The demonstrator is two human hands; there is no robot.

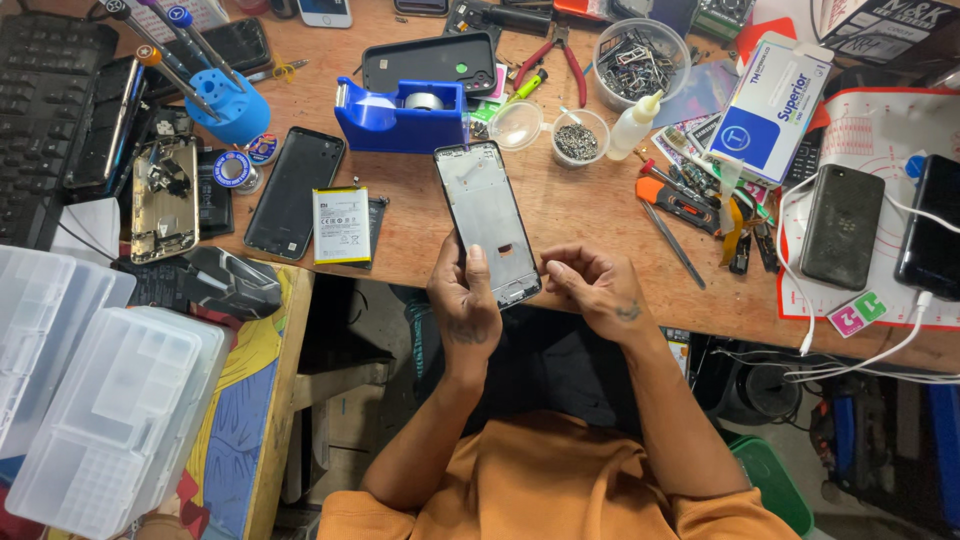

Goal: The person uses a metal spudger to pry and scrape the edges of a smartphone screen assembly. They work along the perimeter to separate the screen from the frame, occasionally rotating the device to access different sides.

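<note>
My left hand (463,300) grips the lower end of an opened phone frame (485,215), a black-edged slab with a pale grey inside, held tilted over the wooden desk's front edge. The thumb lies on its inner face. My right hand (592,285) sits just right of the frame's bottom corner, fingers curled together near the edge; whether it pinches a small part I cannot tell. A phone battery (340,225) lies on a black back cover (292,190) to the left.
A blue tape dispenser (400,112), small bowls of screws (577,137), red-handled pliers (562,55), a blue screwdriver holder (228,100), tweezers (672,240), a white box (770,105) and phones on a mat (870,150) crowd the desk. Clear plastic organisers (105,400) stand lower left.
</note>
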